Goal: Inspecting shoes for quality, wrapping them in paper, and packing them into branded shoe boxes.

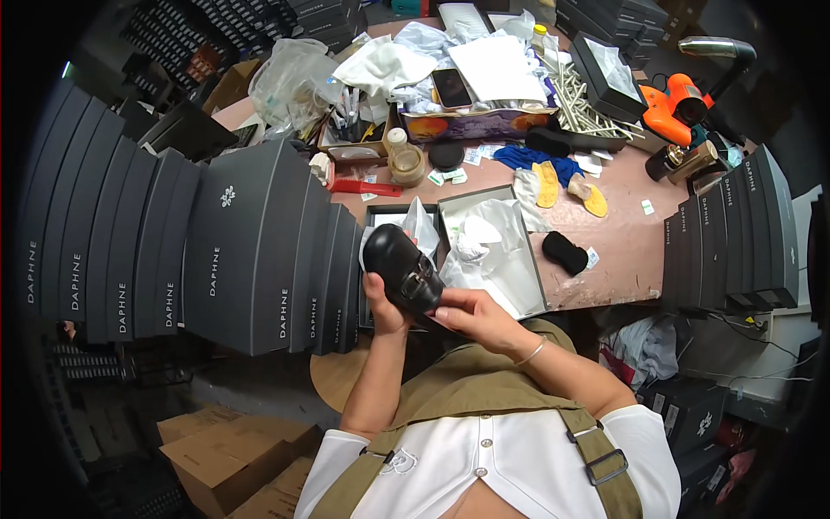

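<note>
A black shoe [391,256] with a smooth rounded toe and a metal buckle is held up in front of me, over the near edge of the table. My left hand [386,313] wraps round its left side, thumb along the edge. At the lower right end of the shoe, my right hand [481,320] grips with fingers and thumb closed together; the parts of its fingertips behind the shoe are hidden. Just beyond the shoe lies an open dark box [373,213] with white tissue. To its right is an open grey-edged box part [538,278] lined with crumpled white tissue.
Grey shoe boxes [246,251] stand in a row on the left, with another stack [743,225] on the right. A black brush-like pad [565,253], yellow pads [546,183], a red tool [367,187], a glue jar [405,163] and an orange heat gun [670,108] lie about the table.
</note>
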Demonstrator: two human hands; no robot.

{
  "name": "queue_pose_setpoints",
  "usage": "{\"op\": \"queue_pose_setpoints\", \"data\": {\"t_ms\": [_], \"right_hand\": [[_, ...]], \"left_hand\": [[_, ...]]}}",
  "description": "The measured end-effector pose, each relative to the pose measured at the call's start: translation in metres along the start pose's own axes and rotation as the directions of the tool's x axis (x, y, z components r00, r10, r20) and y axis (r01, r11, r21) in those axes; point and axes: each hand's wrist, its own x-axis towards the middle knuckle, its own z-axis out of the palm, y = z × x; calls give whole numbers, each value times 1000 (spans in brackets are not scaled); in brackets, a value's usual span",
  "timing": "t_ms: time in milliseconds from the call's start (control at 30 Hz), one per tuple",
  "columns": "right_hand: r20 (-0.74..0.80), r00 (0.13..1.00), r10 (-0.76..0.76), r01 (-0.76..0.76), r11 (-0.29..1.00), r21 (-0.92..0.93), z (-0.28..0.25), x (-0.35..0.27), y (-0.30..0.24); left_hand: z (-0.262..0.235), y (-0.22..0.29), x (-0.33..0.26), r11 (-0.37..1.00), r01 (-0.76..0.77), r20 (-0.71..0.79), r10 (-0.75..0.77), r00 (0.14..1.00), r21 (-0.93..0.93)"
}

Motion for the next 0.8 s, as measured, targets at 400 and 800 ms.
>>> {"op": "queue_pose_setpoints", "data": {"t_ms": [400, 800], "right_hand": [[28, 953, -301, 135, 507, 851, 57, 17, -24], [164, 971, -175, 28, 762, 647, 39, -17, -55]], "left_hand": [[55, 34, -1, 921, 11, 117, 37, 992, -389], [70, 76, -27, 896, -443, 466, 386, 796, 16]]}}
